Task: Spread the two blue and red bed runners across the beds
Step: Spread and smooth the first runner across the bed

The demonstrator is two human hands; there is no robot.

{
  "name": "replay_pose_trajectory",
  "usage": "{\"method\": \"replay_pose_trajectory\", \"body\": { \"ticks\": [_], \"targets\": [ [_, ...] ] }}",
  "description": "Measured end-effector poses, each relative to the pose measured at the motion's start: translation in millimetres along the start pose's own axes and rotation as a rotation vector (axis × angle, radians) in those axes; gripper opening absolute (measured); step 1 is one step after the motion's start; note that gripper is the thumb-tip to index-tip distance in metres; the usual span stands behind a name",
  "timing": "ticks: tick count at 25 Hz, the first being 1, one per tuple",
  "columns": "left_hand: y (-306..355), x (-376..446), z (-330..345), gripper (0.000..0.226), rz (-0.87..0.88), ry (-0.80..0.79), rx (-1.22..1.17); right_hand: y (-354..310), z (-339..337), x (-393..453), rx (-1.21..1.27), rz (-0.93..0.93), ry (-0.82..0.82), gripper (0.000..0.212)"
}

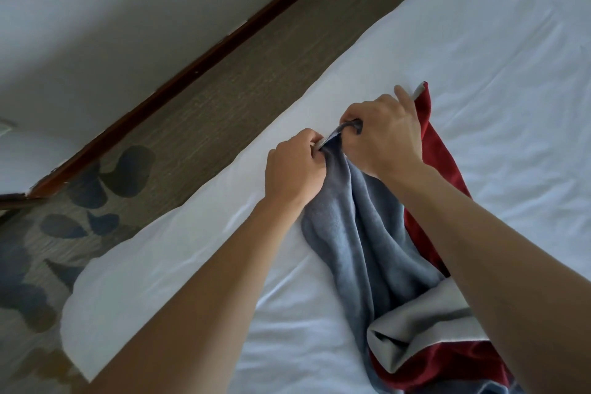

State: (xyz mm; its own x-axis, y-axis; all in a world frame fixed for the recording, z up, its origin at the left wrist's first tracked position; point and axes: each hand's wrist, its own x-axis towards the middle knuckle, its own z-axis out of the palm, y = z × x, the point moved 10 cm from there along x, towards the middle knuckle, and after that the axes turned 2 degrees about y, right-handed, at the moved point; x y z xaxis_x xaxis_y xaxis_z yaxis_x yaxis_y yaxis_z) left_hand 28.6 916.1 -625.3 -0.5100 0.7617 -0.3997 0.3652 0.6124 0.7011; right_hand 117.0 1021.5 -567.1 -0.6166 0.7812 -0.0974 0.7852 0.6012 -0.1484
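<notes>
While the bed runner (367,227) lies bunched on the white bed (479,41), the left hand (294,166) and right hand (383,134) pinch its blue edge at twelve o'clock. Unfolding looks underway; next, likely drawing hands apart.

A bed (463,51) covered in a white, lightly creased sheet carries everything. On it, near its carpet-side edge, lies a bunched bed runner (367,233), blue-grey on one face with red and pale grey parts folded beside and beneath. Beyond that edge of the bed lies a patterned carpet (198,125) with dark leaf shapes.
</notes>
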Motion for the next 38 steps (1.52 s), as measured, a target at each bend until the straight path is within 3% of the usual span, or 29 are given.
{"method": "replay_pose_trajectory", "body": {
  "ticks": [3, 5, 7, 10, 12, 15, 17, 21, 26, 29, 31, 35, 38],
  "targets": [
    [5.3, 10.1, -6.2, 0.027, -0.043, 0.015, -0.12, 6.2, 1.2, -3.0, -0.081, 0.029, -0.072, 0.032],
    [15.1, 16.6, -14.1, 0.023, 0.032, 0.045, -0.076, -15.8, 7.3, -5.2, -0.066, -0.109, -0.123, 0.041],
    [9.7, 19.5, -18.6, 0.013, 0.02, 0.037, -0.088, -35.3, 11.1, -2.8, -0.002, -0.194, -0.129, 0.036],
    [-13.4, 14.8, 0.7, 0.009, -0.106, -0.184, -0.178, -17.2, 9.4, 6.5, 0.022, -0.12, -0.093, 0.024],
    [-17.5, 9.9, 11.1, 0.014, -0.088, -0.296, -0.087, -2.3, 17.2, 4.0, -0.029, -0.068, -0.151, 0.025],
    [-4.4, 18.3, -22.0, 0.012, 0.088, -0.051, 0.204, -26.0, 32.2, -10.4, -0.041, -0.155, -0.23, 0.027],
    [-1.1, 21.8, -44.4, 0.015, 0.146, 0.071, 0.213, -45.5, 32.9, -12.5, 0.017, -0.208, -0.194, 0.026],
    [-35.0, 16.0, -40.7, 0.011, 0.095, -0.114, 0.219, -47.7, 32.4, -2.9, -0.042, -0.167, -0.124, 0.022],
    [-94.0, 3.8, -58.3, 0.028, -0.039, -0.09, 0.28, -55.3, 44.1, -0.8, -0.078, -0.173, -0.124, 0.027],
    [-82.9, -6.1, -49.0, 0.036, 0.084, -0.035, 0.324, -68.2, 54.4, 8.8, -0.091, -0.208, -0.128, 0.025],
    [-100.7, 4.0, -76.7, 0.036, 0.08, 0.047, 0.422, -87.3, 66.7, 16.5, -0.065, -0.256, -0.162, 0.022],
    [-174.2, 15.6, -121.4, 0.035, -0.161, -0.066, 0.5, -74.3, 67.5, 27.8, -0.086, -0.269, -0.192, 0.03],
    [-159.2, 18.0, -79.2, 0.031, -0.17, -0.156, 0.356, -37.2, 55.8, 33.2, -0.239, -0.249, -0.184, 0.03]
  ]
}}
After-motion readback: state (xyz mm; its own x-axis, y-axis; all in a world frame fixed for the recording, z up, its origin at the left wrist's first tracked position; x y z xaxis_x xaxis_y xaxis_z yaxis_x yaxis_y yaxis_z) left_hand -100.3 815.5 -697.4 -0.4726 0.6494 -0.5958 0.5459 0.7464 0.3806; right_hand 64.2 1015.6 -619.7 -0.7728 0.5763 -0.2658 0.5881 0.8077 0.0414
